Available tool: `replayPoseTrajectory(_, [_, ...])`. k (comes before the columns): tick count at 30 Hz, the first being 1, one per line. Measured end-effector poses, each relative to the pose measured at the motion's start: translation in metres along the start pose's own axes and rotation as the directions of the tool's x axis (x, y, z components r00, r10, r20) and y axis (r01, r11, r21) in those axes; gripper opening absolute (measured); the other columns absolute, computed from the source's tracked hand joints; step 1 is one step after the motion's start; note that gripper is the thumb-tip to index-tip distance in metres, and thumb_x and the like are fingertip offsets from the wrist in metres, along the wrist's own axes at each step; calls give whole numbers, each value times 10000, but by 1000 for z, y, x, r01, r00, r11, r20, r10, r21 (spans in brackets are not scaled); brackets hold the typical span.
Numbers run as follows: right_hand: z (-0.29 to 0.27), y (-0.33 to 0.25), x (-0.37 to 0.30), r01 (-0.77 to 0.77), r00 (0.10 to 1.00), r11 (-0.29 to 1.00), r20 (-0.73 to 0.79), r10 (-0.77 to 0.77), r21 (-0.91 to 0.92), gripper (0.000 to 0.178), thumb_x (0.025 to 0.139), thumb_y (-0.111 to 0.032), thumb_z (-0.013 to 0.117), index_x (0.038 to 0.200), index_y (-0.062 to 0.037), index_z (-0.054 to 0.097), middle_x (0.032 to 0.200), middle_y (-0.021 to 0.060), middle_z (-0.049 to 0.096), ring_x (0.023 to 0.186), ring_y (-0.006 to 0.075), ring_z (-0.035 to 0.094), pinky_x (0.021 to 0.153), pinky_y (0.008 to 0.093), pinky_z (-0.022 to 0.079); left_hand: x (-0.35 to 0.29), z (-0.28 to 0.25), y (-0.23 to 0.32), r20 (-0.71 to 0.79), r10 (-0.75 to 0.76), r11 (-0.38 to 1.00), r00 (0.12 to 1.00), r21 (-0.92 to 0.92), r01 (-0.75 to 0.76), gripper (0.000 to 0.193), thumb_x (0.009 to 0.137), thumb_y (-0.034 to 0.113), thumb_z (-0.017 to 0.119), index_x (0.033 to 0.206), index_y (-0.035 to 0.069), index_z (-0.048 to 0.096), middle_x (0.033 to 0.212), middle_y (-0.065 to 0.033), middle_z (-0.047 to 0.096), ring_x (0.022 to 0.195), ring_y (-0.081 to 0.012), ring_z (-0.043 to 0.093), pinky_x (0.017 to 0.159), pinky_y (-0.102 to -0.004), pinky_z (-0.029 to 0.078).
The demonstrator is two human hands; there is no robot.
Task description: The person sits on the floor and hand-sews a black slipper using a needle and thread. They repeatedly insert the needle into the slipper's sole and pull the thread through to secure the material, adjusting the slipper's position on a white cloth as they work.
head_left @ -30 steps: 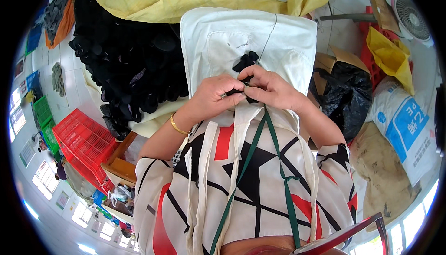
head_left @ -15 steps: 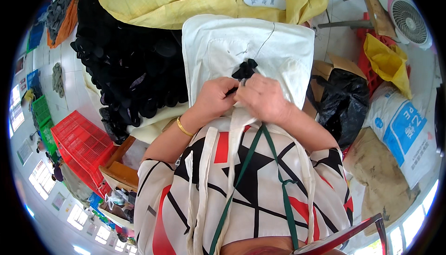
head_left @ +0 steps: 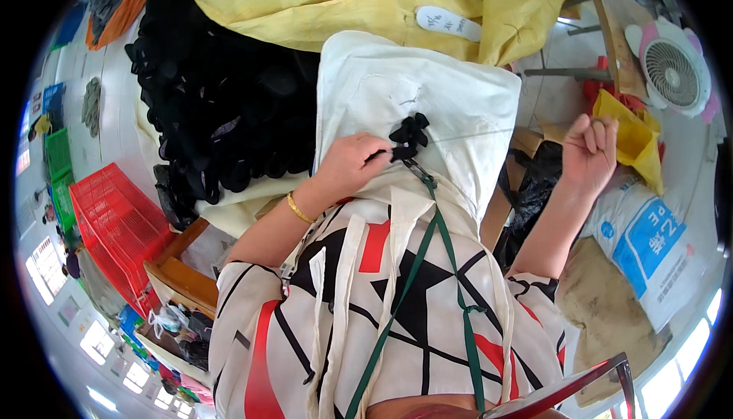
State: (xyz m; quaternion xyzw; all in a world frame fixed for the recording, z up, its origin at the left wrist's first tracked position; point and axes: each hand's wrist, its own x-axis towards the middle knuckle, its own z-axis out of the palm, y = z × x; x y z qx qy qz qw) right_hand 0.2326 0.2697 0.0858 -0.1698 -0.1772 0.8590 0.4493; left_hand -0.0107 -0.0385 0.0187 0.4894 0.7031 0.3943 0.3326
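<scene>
My left hand (head_left: 353, 163) is closed on a small black fabric bow (head_left: 411, 130), pinching it by its lower left side over the white cloth (head_left: 359, 91) on my lap. From the bow a thin dark thread (head_left: 473, 136) runs taut toward my right hand (head_left: 592, 148). That hand is raised out to the right, its fingers curled and pinched on the thread; whether a needle is there is too small to see. Just below the bow, a small metal tool (head_left: 418, 172) hangs from a green cord (head_left: 435, 224) that runs over my patterned shirt.
At the left lies a large heap of black fabric pieces (head_left: 221, 106). Yellow sheeting (head_left: 305, 11) spreads beyond the cloth with a white insole-shaped piece (head_left: 448, 23) on it. A red crate (head_left: 118, 220) stands left; a black bag (head_left: 534, 182), a white sack (head_left: 649, 251) and a fan (head_left: 672, 72) are right.
My right hand has swung from the bow far out to the right, drawing the thread straight. My left hand keeps its hold on the bow. The view has shifted slightly.
</scene>
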Motion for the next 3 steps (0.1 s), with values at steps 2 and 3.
replayPoseTrajectory(2, [-21,5,2,117,993,984,-6,-119,-132,138,1015,-152,556,970,-22,551,597,-59,230,523,64,275,1013,412,516,0,-1,-1,-40,80,994,996,83,-76,122,864,144,656,927,40,671,823,-157,656,777,-344,635,684,-429,502])
replayPoseTrajectory(3, [-24,12,-1,165,986,969,59,-156,-185,153,1009,-165,574,1010,-14,549,615,-45,278,530,71,293,1030,431,504,-4,-10,-1,-66,58,992,996,111,-51,122,864,144,656,927,40,671,823,-157,656,777,-344,635,684,-429,502])
